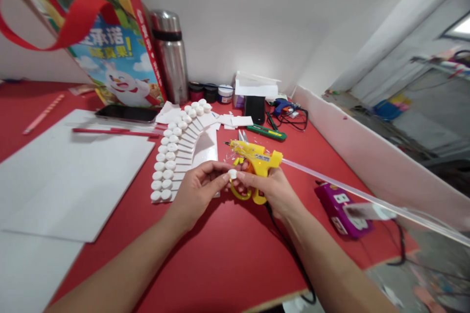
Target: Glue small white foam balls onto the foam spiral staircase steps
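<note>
A small round white disc (232,173) is pinched between the fingertips of my left hand (194,188) and my right hand (275,187). A yellow hot glue gun (257,153) lies right at my right hand, whose thumb crosses its handle; whether that hand also bears its weight I cannot tell. From its rear runs a long clear glue stick (323,175). Yellow-handled scissors (240,194) are partly hidden under the gun and my fingers. Left of my hands, similar white discs (170,156) stand in a curved double row along a white slatted piece (185,148).
White boards (66,176) cover the table's left. Behind are a phone (127,113), a gift bag (121,58), a steel flask (172,58) and paint jars (224,94). A green cutter (266,132) lies beyond the gun; a purple box (340,208) is right, near a white partition (330,122).
</note>
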{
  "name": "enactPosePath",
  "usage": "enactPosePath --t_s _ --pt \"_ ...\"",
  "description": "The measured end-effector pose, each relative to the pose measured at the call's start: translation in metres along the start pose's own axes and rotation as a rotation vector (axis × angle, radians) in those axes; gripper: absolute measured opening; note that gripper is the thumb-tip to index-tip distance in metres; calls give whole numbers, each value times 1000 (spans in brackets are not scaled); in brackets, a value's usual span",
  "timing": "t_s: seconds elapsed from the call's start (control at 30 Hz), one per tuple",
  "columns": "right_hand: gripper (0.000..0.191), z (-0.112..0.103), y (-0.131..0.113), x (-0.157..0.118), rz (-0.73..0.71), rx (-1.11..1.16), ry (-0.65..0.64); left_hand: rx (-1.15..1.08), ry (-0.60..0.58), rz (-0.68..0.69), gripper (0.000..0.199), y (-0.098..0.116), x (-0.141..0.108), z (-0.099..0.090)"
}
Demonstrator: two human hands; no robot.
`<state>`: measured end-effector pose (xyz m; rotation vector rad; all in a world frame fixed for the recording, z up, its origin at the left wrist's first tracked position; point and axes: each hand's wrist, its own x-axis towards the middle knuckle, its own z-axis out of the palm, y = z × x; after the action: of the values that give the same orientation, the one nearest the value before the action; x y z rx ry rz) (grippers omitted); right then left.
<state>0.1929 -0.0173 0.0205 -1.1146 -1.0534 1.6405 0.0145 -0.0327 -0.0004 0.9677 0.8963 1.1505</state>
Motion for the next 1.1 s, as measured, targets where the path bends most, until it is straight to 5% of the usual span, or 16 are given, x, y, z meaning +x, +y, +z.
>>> enactPosePath --t_s 0.4,0.83,1.1 --pt "28 -1 2 1 22 11 -45 37 -4 15 17 3 -1 0" --pt "30 0 -2 1 32 3 -28 405 3 334 13 5 -2 -3" --pt "33 1 3 1 -68 -56 86 673 63 403 13 4 -5 -4"
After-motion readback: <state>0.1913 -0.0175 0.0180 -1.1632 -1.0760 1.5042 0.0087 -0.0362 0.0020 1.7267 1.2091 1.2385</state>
